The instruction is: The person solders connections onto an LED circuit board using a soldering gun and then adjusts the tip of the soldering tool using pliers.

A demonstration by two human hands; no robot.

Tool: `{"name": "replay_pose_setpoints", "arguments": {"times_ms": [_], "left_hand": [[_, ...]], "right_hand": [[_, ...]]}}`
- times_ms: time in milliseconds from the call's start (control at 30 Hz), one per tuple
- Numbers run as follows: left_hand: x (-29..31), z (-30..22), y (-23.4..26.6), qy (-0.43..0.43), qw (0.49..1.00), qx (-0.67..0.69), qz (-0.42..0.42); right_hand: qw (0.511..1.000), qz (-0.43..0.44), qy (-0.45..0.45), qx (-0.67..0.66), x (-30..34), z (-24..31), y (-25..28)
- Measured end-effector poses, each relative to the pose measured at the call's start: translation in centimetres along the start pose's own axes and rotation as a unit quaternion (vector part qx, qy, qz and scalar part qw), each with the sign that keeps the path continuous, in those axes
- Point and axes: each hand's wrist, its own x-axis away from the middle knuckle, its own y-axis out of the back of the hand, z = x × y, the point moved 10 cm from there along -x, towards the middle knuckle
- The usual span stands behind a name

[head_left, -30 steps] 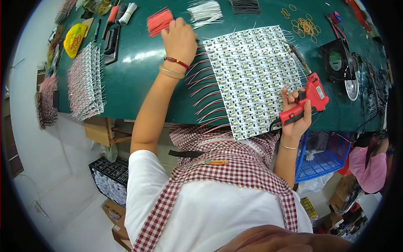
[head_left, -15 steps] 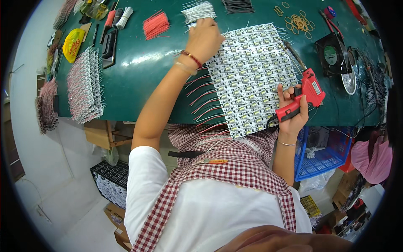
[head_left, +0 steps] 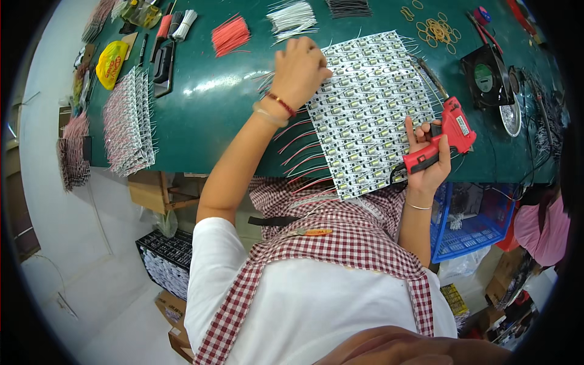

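Note:
Above the upper left corner of a white circuit board panel, my left hand has its fingers curled together; whatever they may pinch is too small to make out. The panel lies at a slant on the green table, with rows of small parts and red and white wires sticking out along its left edge. My right hand is wrapped round the handle of a red soldering gun. Its metal tip points up and left, over the panel's right edge. White wires lie just beyond my left hand.
Red wires and black wires lie at the far side. Rubber bands and a black fan are on the right. Wired panels and a yellow bag sit left. Below the table edge is a blue crate.
My left hand has come back from the white wires toward the panel's upper left corner. The right hand keeps its hold on the soldering gun, and the whole view has shifted slightly.

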Motion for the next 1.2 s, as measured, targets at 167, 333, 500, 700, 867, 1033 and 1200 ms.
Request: {"name": "replay_pose_setpoints", "arguments": {"times_ms": [167, 333, 500, 700, 867, 1033, 1200], "left_hand": [[-0.9, -0.3, -1.7, -0.003, 0.998, -0.012, 0.062], [3.3, 2.3, 2.9, 0.079, 0.994, -0.032, -0.071], [5.6, 2.5, 5.0, 0.135, 0.970, -0.188, -0.074], [2.6, -1.6, 2.6, 0.015, 1.000, 0.010, -0.016], [2.2, -1.9, 0.4, 0.008, 0.999, 0.016, 0.047], [5.3, -0.4, 4.1, 0.066, 0.994, -0.026, -0.081], [9.6, 1.6, 5.9, 0.169, 0.970, -0.137, -0.107]], "right_hand": [[1.000, -0.005, -0.001, -0.002, 0.2, -0.3, -0.4], [1.000, 0.018, -0.001, -0.018, 0.5, 0.4, -0.8], [1.000, -0.006, -0.008, -0.026, 0.5, 0.2, -0.7], [1.000, 0.004, 0.000, -0.017, 0.5, 0.3, -0.8], [1.000, -0.003, 0.001, -0.005, 0.6, 0.0, -1.1], [1.000, -0.005, 0.001, 0.002, 0.7, 0.2, -1.1], [1.000, -0.014, 0.003, 0.001, 0.8, 0.3, -0.9]]}}
